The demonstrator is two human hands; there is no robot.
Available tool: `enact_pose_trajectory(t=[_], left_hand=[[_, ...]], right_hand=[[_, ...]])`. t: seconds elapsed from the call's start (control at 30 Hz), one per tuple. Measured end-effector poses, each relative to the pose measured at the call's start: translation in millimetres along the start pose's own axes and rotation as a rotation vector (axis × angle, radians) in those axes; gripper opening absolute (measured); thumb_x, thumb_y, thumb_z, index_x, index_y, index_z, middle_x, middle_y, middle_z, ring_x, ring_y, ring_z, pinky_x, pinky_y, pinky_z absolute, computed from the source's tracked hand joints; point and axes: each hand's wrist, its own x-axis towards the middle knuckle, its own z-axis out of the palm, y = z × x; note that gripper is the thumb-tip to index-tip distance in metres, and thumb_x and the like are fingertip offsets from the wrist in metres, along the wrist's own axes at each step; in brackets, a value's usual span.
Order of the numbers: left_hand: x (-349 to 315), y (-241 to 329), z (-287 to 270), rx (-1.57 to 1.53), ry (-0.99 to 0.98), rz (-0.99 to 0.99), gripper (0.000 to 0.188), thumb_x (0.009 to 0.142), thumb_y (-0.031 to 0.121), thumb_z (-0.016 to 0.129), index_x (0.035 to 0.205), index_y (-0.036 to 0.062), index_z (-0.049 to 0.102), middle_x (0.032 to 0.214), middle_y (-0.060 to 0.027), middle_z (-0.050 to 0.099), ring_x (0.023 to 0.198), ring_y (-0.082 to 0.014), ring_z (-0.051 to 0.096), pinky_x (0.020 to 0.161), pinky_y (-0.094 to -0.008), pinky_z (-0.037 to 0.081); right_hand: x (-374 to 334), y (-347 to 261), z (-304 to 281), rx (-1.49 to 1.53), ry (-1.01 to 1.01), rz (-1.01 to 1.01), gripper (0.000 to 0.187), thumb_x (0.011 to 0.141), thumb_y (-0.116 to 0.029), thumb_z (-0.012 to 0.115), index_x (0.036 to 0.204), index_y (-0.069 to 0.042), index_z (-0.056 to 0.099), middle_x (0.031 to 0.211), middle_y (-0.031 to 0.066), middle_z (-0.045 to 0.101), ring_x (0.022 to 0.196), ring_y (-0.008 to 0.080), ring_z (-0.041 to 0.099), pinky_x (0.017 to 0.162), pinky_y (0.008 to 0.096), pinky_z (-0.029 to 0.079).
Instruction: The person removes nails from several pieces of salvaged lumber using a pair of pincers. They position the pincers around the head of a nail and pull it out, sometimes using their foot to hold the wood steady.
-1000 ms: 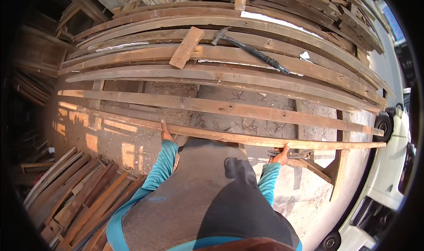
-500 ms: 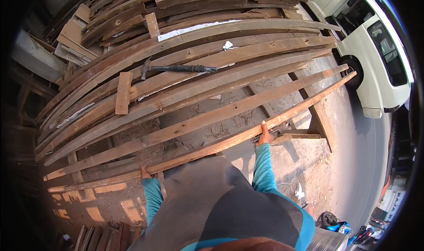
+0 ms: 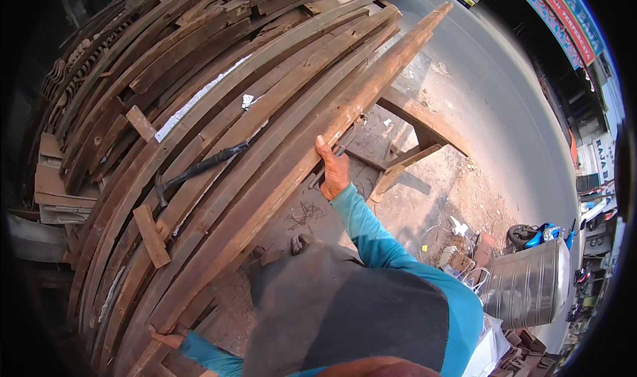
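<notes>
A long wooden plank (image 3: 358, 101) slants from lower left to upper right in front of me. My right hand (image 3: 335, 168) grips its near edge around the middle, thumb on top. By that hand is a dark metal tool (image 3: 345, 140), mostly hidden; I cannot tell its kind. Farther down, near the plank's lower end, my left hand (image 3: 169, 337) is closed on it, fingers partly hidden. The plank lies close alongside a row of other planks (image 3: 245, 138). Across these rest a claw hammer (image 3: 202, 168) with a black handle and a short wood block (image 3: 151, 236).
A large stack of old timber (image 3: 192, 52) fills the far left. Beyond the planks' right ends stands a wooden support (image 3: 424, 121), with a road (image 3: 511, 105) behind it. A ribbed metal drum (image 3: 524, 284) and a blue motorcycle (image 3: 541, 234) are at right.
My view has turned right, and the white van is out of sight. The held plank has moved away from my body, up against the other planks. Both hands keep hold of it.
</notes>
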Motion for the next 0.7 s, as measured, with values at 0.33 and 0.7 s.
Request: enact_pose_trajectory(t=[0.33, 0.7], left_hand=[[144.2, 61.3, 97.7, 0.060, 0.014, 0.172, 0.056, 0.083, 0.046, 0.067, 0.127, 0.0116, 0.059, 0.136, -0.0191, 0.051, 0.122, -0.0375, 0.053, 0.094, -0.0523, 0.050], [277.5, 80.4, 216.9, 0.773, -0.357, -0.292, 0.085, 0.087, 0.056, 0.070, 0.148, 0.0050, 0.038, 0.138, -0.0190, 0.055, 0.127, -0.0307, 0.055, 0.109, -0.0453, 0.043]], right_hand=[[-9.7, 36.7, 147.2, 0.195, -0.265, 0.055, 0.054, 0.087, -0.033, 0.079, 0.123, -0.001, 0.056, 0.112, 0.0067, 0.062, 0.102, 0.0175, 0.062, 0.090, 0.0325, 0.052], [44.1, 88.8, 276.2, -0.180, -0.354, 0.105, 0.039, 0.089, -0.021, 0.070, 0.110, 0.009, 0.059, 0.105, 0.0155, 0.067, 0.091, 0.0246, 0.069, 0.073, 0.0341, 0.061]])
